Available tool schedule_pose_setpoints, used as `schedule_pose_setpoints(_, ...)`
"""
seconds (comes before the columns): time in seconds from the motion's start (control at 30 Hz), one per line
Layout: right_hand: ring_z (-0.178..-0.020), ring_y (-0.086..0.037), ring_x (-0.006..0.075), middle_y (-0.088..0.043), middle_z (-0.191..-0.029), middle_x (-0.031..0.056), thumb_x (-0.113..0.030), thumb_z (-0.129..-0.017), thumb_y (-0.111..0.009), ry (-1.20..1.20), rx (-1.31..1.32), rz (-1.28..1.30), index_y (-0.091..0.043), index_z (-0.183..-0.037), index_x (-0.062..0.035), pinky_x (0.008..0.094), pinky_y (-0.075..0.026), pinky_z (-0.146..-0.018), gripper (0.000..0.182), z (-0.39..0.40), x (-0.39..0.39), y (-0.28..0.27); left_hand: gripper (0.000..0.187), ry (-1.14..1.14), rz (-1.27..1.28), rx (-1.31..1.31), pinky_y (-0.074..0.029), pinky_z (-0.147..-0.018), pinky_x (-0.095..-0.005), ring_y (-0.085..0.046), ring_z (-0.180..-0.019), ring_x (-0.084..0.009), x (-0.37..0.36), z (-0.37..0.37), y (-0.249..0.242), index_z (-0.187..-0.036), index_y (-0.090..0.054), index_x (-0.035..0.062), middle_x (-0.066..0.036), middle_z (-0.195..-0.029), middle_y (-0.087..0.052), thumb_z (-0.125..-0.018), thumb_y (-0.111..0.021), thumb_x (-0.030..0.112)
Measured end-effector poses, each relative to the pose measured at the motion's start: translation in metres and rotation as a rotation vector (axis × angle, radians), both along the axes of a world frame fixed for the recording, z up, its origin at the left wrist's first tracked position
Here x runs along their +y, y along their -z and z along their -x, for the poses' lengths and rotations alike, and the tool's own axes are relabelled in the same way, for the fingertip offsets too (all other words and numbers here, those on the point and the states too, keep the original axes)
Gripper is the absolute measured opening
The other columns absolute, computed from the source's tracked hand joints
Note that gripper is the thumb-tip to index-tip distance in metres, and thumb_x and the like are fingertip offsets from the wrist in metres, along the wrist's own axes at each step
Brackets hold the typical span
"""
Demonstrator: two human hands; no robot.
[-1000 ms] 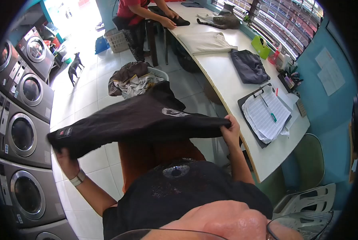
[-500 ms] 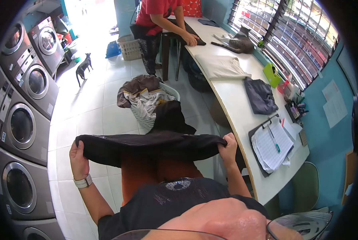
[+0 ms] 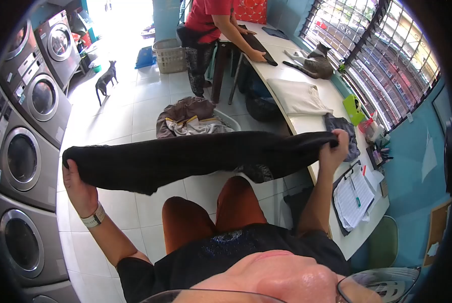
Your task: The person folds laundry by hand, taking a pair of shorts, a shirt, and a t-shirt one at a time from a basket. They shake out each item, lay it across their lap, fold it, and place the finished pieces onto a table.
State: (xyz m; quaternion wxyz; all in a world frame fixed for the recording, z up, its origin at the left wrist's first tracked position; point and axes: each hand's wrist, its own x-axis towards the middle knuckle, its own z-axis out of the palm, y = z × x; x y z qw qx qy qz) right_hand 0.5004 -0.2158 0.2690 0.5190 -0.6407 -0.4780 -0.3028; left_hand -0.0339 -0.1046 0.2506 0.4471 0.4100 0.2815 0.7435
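A long black garment (image 3: 185,159) is stretched sideways in front of me, above my knees; whether it is trousers or something else I cannot make out. My left hand (image 3: 80,189) grips its left end, thumb on the near side. At the other end, my right hand (image 3: 335,151) is closed round the bunched cloth, over the table's edge. A greyish printed patch shows at the lower edge, right of the middle. Behind the garment stands a laundry basket (image 3: 229,120), partly hidden, heaped with brown and grey clothes (image 3: 190,115).
Stacked dryers (image 3: 21,154) line the left. On the white table (image 3: 286,91) are folded cream cloth (image 3: 299,97), dark folded cloth (image 3: 344,134), a clipboard (image 3: 354,199) and a lying cat (image 3: 314,63). A person in red (image 3: 205,20) handles black cloth there. A dog (image 3: 106,81) stands on the floor.
Both my hands have risen and moved apart, pulling the black garment wider and higher. Its hanging part has swung up from the basket. The other person's hands have shifted along the black cloth.
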Motion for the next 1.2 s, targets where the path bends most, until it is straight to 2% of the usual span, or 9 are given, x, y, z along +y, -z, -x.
schedule_pose_setpoints(0.23, -0.073, -0.06, 0.0173, -0.062, -0.081, 0.009, -0.006, -0.082, -0.051, -0.373, 0.239, 0.3, -0.059, -0.098, -0.0005, 0.0289, -0.047, -0.067, 0.019, -0.009, 0.019, 0.026, 0.037, 0.075, -0.297, 0.167, -0.041, -0.096, -0.0411, -0.053, -0.109, -0.0249, -0.041, 0.039, -0.061, -0.126, -0.043, 0.0003, -0.015, -0.12, -0.054, -0.094, -0.048, 0.018)
schedule_pose_setpoints(0.3, -0.076, -0.063, 0.0197, -0.063, -0.086, 0.0085, -0.008, -0.088, -0.045, -0.657, 0.923, 0.593, -0.058, -0.104, -0.0019, 0.0324, -0.052, -0.066, 0.021, 0.015, 0.024, 0.015, 0.047, 0.017, -0.155, 0.51, -0.034, -0.102, -0.0357, -0.049, -0.114, -0.0208, -0.038, 0.04, -0.047, -0.136, -0.032, 0.0005, -0.011, -0.131, -0.045, -0.094, -0.048, 0.015)
schedule_pose_setpoints(0.47, -0.079, -0.064, 0.0223, -0.064, -0.09, 0.0121, -0.007, -0.091, -0.038, -0.831, 1.392, 0.569, -0.057, -0.104, -0.0006, 0.0379, -0.055, -0.068, 0.024, -0.003, 0.069, 0.018, 0.03, 0.129, 0.194, 0.694, -0.041, -0.091, -0.0295, -0.057, -0.097, -0.0165, -0.023, 0.033, -0.044, -0.112, -0.055, -0.0023, -0.007, -0.106, -0.061, -0.093, -0.051, 0.02)
schedule_pose_setpoints(0.57, -0.077, -0.064, 0.0244, -0.064, -0.091, 0.0144, -0.005, -0.09, -0.038, -0.948, 1.484, 0.538, -0.058, -0.097, 0.0008, 0.0389, -0.055, -0.069, 0.022, -0.039, 0.108, 0.029, 0.028, 0.208, 0.173, 0.312, -0.045, -0.087, -0.0304, -0.058, -0.096, -0.0178, -0.01, 0.045, -0.056, -0.109, -0.055, -0.0016, -0.009, -0.103, -0.062, -0.094, -0.05, 0.022)
schedule_pose_setpoints(0.7, -0.065, -0.061, 0.0209, -0.062, -0.077, 0.0112, -0.007, -0.079, -0.05, -0.765, 1.236, 0.512, -0.06, -0.086, -0.0004, 0.0325, -0.049, -0.057, 0.014, -0.03, 0.119, -0.013, 0.028, 0.157, 0.142, 0.27, -0.046, -0.086, -0.0305, -0.059, -0.094, -0.0171, 0.001, 0.042, -0.081, -0.11, -0.055, -0.0004, -0.007, -0.104, -0.062, -0.093, -0.052, 0.021)
schedule_pose_setpoints(0.77, -0.063, -0.059, 0.0184, -0.061, -0.071, 0.0084, -0.013, -0.078, -0.052, -0.841, 0.862, 0.513, -0.061, -0.083, 0.0002, 0.0308, -0.045, -0.054, 0.016, 0.008, 0.092, -0.052, 0.029, 0.151, 0.18, 0.369, -0.045, -0.086, -0.0297, -0.059, -0.094, -0.0165, 0.005, 0.046, -0.097, -0.111, -0.055, -0.0006, -0.007, -0.105, -0.062, -0.092, -0.053, 0.022)
schedule_pose_setpoints(0.9, -0.073, -0.065, 0.0243, -0.067, -0.082, 0.0127, -0.024, -0.072, -0.064, -0.305, 0.008, 0.647, -0.066, -0.091, -0.008, 0.0344, -0.048, -0.069, 0.025, 0.015, 0.099, -0.089, 0.042, -0.03, 0.033, 0.269, -0.042, -0.092, -0.0335, -0.056, -0.104, -0.0205, 0.0, 0.07, -0.142, -0.119, -0.049, -0.0022, -0.011, -0.116, -0.057, -0.092, -0.052, 0.029)
schedule_pose_setpoints(1.1, -0.09, -0.059, 0.0381, -0.062, -0.092, 0.019, -0.022, -0.071, -0.064, -0.054, -0.339, 0.395, -0.057, -0.094, -0.0084, 0.0431, -0.045, -0.077, 0.028, -0.011, 0.136, -0.105, 0.048, -0.205, 0.147, 0.932, -0.039, -0.094, -0.031, -0.053, -0.109, -0.02, -0.003, 0.077, -0.174, -0.12, -0.051, -0.0017, -0.01, -0.115, -0.058, -0.09, -0.055, 0.035)
schedule_pose_setpoints(1.2, -0.093, -0.057, 0.04, -0.06, -0.097, 0.0217, -0.025, -0.073, -0.061, -0.03, -0.227, 0.526, -0.056, -0.097, -0.0073, 0.0434, -0.045, -0.078, 0.03, -0.034, 0.154, -0.107, 0.05, -0.173, 0.139, 0.449, -0.036, -0.098, -0.0314, -0.051, -0.112, -0.0191, 0.003, 0.109, -0.217, -0.119, -0.053, -0.0013, -0.009, -0.114, -0.059, -0.088, -0.057, 0.039)
